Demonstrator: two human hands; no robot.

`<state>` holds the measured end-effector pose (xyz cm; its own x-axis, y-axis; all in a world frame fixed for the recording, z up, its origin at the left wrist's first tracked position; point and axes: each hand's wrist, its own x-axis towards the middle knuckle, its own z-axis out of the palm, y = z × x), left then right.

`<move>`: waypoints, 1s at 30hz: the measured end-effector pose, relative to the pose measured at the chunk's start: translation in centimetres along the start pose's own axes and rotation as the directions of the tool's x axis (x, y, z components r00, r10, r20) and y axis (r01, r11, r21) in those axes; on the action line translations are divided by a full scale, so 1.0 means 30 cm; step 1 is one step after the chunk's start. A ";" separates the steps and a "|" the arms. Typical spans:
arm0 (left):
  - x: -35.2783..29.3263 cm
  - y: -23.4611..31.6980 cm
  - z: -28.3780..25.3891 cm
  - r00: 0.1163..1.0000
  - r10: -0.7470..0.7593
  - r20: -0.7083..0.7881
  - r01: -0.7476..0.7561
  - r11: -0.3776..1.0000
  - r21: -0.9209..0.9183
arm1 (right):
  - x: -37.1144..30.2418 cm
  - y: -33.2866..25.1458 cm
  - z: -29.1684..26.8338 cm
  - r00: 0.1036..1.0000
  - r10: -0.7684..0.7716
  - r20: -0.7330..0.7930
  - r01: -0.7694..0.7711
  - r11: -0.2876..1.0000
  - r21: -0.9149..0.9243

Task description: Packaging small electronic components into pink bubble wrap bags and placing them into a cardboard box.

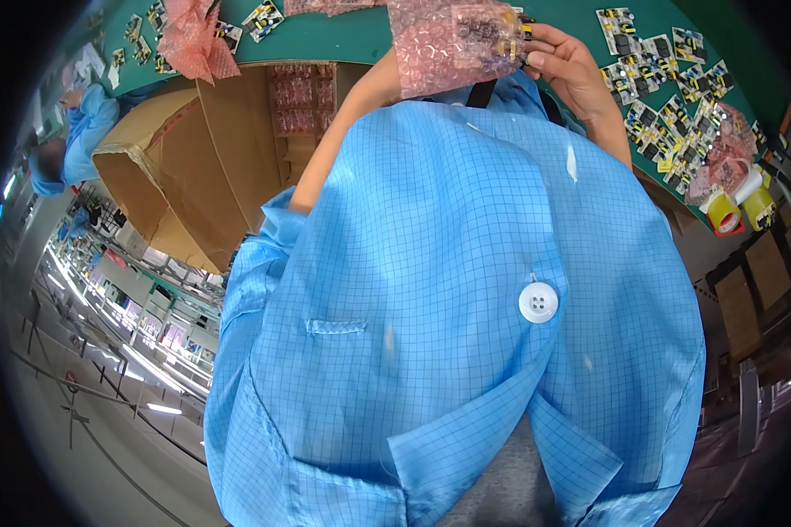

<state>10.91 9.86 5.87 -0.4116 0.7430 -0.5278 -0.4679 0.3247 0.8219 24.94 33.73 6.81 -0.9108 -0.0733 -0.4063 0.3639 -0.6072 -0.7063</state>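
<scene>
A pink bubble-wrap bag (431,53) is held up over the near edge of the green table. My left forearm reaches up to it, and my left hand (387,77) is mostly hidden behind the bag, its fingers out of sight. A circuit board (511,39) with small components sits partly inside the bag's right end, showing through the film. My right hand (567,70) pinches the board's exposed edge between thumb and fingers.
Many bare circuit boards (668,105) lie on the green table (571,18) at right, beside crumpled pink bubble wrap (728,145) and yellow tape rolls (725,213). More bubble wrap (189,39) lies at left. An open cardboard box (228,123) holds wrapped items (303,97). Another person (92,123) works far left.
</scene>
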 end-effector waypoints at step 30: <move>-0.011 0.064 0.084 0.990 0.114 0.078 -0.107 0.990 -0.087 | -0.013 -0.023 0.097 1.000 -0.012 0.025 0.009 0.995 0.099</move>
<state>12.13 11.72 8.18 -0.3999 0.8185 -0.4124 -0.4874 0.1912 0.8520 24.49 31.88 9.13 -0.9196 -0.0863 -0.3833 0.3346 -0.6835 -0.6488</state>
